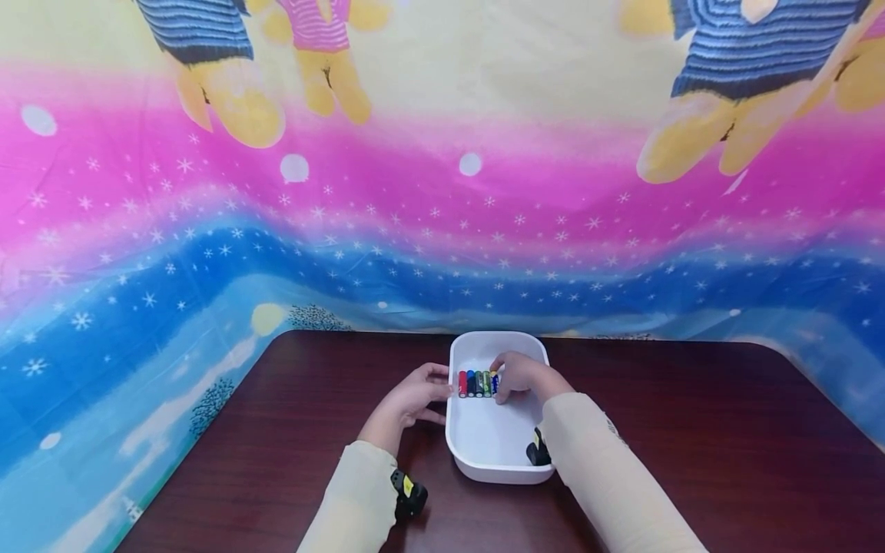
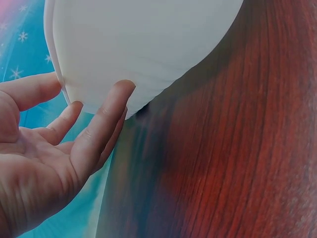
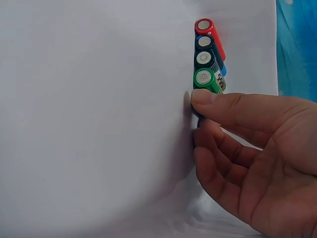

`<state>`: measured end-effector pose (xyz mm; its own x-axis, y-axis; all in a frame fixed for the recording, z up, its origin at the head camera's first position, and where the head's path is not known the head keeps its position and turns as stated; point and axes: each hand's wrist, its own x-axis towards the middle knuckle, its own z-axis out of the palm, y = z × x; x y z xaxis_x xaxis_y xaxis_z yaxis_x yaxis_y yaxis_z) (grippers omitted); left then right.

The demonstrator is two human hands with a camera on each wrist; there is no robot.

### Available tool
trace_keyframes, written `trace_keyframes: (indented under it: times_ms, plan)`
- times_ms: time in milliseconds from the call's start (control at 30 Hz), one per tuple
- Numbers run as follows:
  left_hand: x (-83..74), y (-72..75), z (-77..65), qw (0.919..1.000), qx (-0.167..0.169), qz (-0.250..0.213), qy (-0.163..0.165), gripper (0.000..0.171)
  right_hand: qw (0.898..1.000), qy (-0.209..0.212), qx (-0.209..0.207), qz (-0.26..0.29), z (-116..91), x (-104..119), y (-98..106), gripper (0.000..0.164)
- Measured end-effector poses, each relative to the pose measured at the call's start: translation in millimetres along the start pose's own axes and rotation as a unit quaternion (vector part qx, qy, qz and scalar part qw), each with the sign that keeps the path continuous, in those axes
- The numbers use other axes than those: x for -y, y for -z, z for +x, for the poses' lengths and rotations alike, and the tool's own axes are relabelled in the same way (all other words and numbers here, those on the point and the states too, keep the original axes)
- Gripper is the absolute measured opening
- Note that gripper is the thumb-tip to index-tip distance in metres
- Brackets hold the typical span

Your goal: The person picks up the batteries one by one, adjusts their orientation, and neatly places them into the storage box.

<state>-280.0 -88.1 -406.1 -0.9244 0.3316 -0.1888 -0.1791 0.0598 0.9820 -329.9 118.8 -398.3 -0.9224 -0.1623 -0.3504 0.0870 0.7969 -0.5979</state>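
A white plastic tub point(image 1: 491, 434) stands on the table with a row of batteries lying side by side in it. From left to right come a red battery point(image 1: 462, 383), a dark one with a blue end point(image 1: 471, 384), and more dark and green ones, such as the green battery point(image 3: 203, 77). At the row's right end my right hand point(image 1: 523, 375) pinches a blue battery point(image 1: 495, 382), mostly hidden by the thumb in the right wrist view. Outside the tub, my left hand point(image 1: 416, 395) touches its left wall with spread, fairly straight fingers point(image 2: 106, 106).
The dark red-brown wooden table point(image 1: 664, 445) extends on both sides of the tub. Behind it hangs a colourful printed cloth point(image 1: 442, 253) with snowflakes and bears. Black wrist cameras sit at both sleeves, the right camera point(image 1: 538, 448) over the tub's near right corner.
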Motion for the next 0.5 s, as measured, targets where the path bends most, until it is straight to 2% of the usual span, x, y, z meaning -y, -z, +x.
trace_keyframes:
  times_ms: [500]
  plan:
    - [1.2,-0.8,2.7,0.9998,-0.011,-0.001,0.015,0.043,0.999,0.034,-0.006,-0.013,1.3,-1.8,1.1,0.06]
